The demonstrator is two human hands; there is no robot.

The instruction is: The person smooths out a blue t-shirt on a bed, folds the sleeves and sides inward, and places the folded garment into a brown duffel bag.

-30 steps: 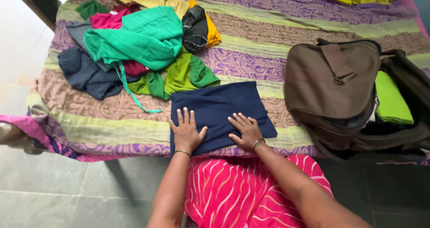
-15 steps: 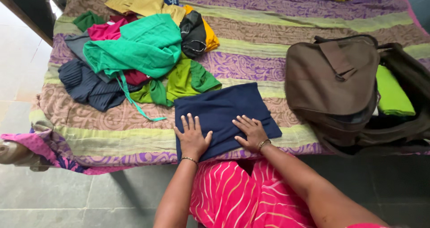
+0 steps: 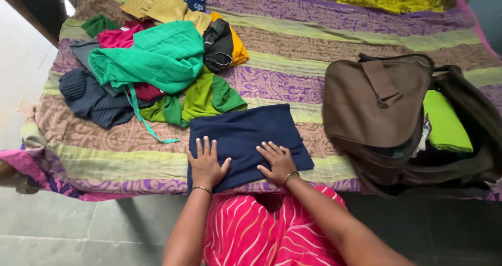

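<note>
A folded navy blue cloth lies flat near the front edge of a bed covered with a striped purple and green sheet. My left hand rests palm down on the cloth's left front corner, fingers spread. My right hand presses flat on its right front part. Neither hand grips anything.
A heap of unfolded clothes in green, pink, dark blue, yellow and black sits at the back left. An open brown backpack with a folded lime green cloth inside lies at the right. Grey floor tiles lie below the bed's edge.
Both hands stay flat on the navy cloth. Only the camera view has shifted slightly; the cloth, heap and backpack keep their places.
</note>
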